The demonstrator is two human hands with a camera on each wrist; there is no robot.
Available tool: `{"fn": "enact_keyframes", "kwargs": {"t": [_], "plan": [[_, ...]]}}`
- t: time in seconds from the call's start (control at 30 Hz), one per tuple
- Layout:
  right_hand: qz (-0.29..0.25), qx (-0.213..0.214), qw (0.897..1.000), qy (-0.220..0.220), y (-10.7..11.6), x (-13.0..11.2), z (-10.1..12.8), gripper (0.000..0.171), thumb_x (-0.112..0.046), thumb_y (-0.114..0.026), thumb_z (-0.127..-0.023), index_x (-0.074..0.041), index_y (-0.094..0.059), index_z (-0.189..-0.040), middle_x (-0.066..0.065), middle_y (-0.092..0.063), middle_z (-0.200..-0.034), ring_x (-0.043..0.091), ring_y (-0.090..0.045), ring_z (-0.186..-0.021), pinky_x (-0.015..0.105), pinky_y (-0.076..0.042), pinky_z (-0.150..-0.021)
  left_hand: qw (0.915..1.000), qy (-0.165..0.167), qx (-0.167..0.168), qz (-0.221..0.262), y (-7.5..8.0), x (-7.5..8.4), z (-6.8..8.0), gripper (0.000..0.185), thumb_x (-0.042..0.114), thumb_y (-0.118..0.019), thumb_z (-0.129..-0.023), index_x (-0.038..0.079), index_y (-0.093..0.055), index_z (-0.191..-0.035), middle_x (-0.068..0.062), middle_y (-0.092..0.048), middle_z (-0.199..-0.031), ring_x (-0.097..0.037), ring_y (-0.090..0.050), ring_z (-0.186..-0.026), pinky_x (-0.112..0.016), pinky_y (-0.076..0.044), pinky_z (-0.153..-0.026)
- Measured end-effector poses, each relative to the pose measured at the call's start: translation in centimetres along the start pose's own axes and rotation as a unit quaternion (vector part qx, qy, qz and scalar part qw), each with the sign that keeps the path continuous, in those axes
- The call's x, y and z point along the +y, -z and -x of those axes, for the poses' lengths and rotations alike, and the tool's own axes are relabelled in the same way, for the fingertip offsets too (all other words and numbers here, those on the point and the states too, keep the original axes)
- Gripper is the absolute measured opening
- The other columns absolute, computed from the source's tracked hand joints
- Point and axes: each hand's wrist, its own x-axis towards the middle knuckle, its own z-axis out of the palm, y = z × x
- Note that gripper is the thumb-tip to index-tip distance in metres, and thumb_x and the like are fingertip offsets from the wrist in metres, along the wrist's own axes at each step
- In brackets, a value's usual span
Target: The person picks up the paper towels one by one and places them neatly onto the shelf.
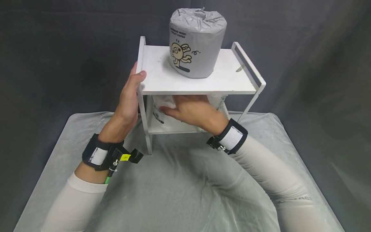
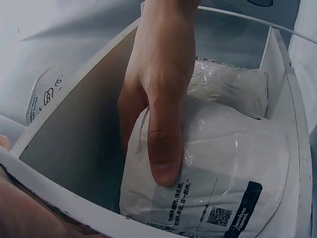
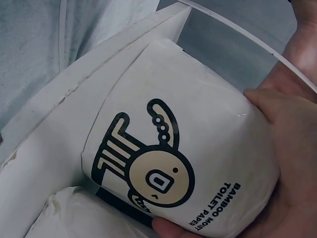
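Observation:
A small white two-tier shelf (image 1: 232, 80) stands against the dark backdrop. My left hand (image 1: 127, 100) grips its left side panel, the thumb over the top edge. Under the top board, my right hand (image 1: 191, 111) holds a white-wrapped toilet paper roll (image 2: 218, 153) on the lower tier. In the left wrist view, the right thumb presses on the wrapper near the printed text. The right wrist view shows that roll's cartoon figure, with my palm and fingers around one end. Beside it lies a second wrapped roll (image 2: 230, 87), partly hidden.
On the top board stands another wrapped toilet paper roll (image 1: 200, 48), upright. The top board has raised side rails, such as the right rail (image 1: 249, 66). A grey-green cloth (image 1: 179, 190) covers the table, and a dark curtain (image 1: 72, 58) hangs behind.

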Motion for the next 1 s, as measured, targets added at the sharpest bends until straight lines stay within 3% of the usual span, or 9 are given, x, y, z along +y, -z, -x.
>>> {"fn": "enact_keyframes", "kwargs": {"t": [0.13,0.3,0.7,1.0], "plan": [[0.001,0.015,1.000,-0.001,-0.1,-0.1,-0.2,0.100,-0.063,-0.069,-0.094,-0.011,-0.026,-0.168,0.017,-0.020,-0.173,0.028,-0.021,-0.156,0.047,-0.007,-0.130,1.0000,-0.003,-0.002,-0.002,0.0,0.0,0.0,0.075,0.034,-0.032,-0.104,0.013,-0.005,-0.171,-0.003,-0.006,-0.178,-0.016,-0.008,-0.161,-0.043,0.004,-0.129],[0.009,0.030,1.000,0.003,-0.1,0.0,-0.5,0.097,-0.063,-0.069,-0.094,-0.013,-0.029,-0.167,0.016,-0.024,-0.171,0.028,-0.023,-0.154,0.048,-0.007,-0.130,1.0000,0.000,-0.004,-0.004,0.0,0.0,0.1,0.075,0.034,-0.031,-0.104,0.013,-0.004,-0.171,-0.003,-0.004,-0.178,-0.017,-0.005,-0.161,-0.045,0.006,-0.129],[-0.089,-0.030,0.994,-0.057,-0.6,-0.2,-1.6,0.096,-0.057,-0.074,-0.093,-0.020,-0.025,-0.167,0.007,-0.022,-0.172,0.017,-0.020,-0.154,0.040,-0.006,-0.130,0.9998,0.011,-0.006,-0.012,0.1,0.0,0.2,0.075,0.035,-0.030,-0.104,0.014,-0.003,-0.171,-0.003,-0.002,-0.179,-0.019,-0.004,-0.162,-0.048,0.009,-0.128],[-0.083,-0.020,0.995,-0.052,-0.6,-0.1,-1.9,0.093,-0.056,-0.075,-0.093,-0.019,-0.030,-0.165,0.007,-0.028,-0.168,0.018,-0.025,-0.151,0.042,-0.010,-0.129,0.9998,0.012,-0.002,-0.016,0.1,0.1,0.1,0.076,0.036,-0.030,-0.104,0.013,-0.004,-0.171,-0.003,-0.004,-0.179,-0.017,-0.006,-0.162,-0.045,0.006,-0.129]]}}
